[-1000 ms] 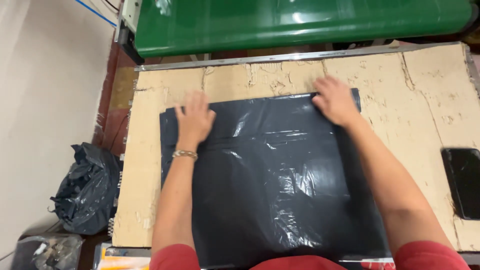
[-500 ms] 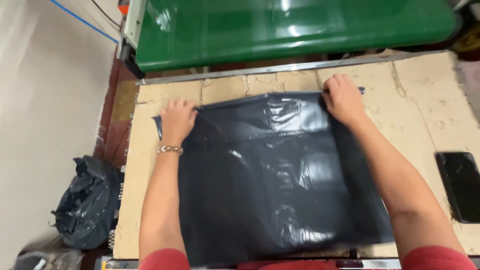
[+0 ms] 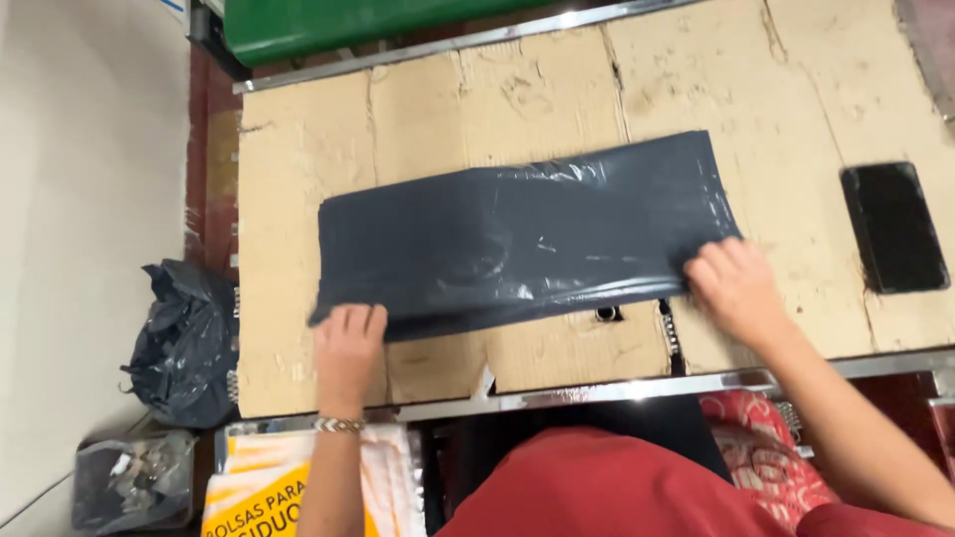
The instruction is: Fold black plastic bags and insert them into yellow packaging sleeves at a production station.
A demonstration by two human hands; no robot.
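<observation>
A dark grey plastic bag (image 3: 517, 234) lies folded in half as a wide strip across the cardboard-covered table (image 3: 298, 149). My left hand (image 3: 346, 343) grips its near left corner, a bracelet on that wrist. My right hand (image 3: 731, 288) holds the near right corner at the bag's lower edge. Both hands pinch the plastic against the table.
A black phone (image 3: 893, 227) lies flat at the table's right. A green machine (image 3: 328, 20) runs along the far edge. A full dark rubbish bag (image 3: 184, 338) sits on the floor at left, above a small bin (image 3: 129, 482). A yellow-and-white printed package (image 3: 264, 487) lies below the table's near edge.
The bag lay spread open with my hands on its far corners. I have pulled the far edge toward me, so the bag is now folded in half with my hands at the near edge.
</observation>
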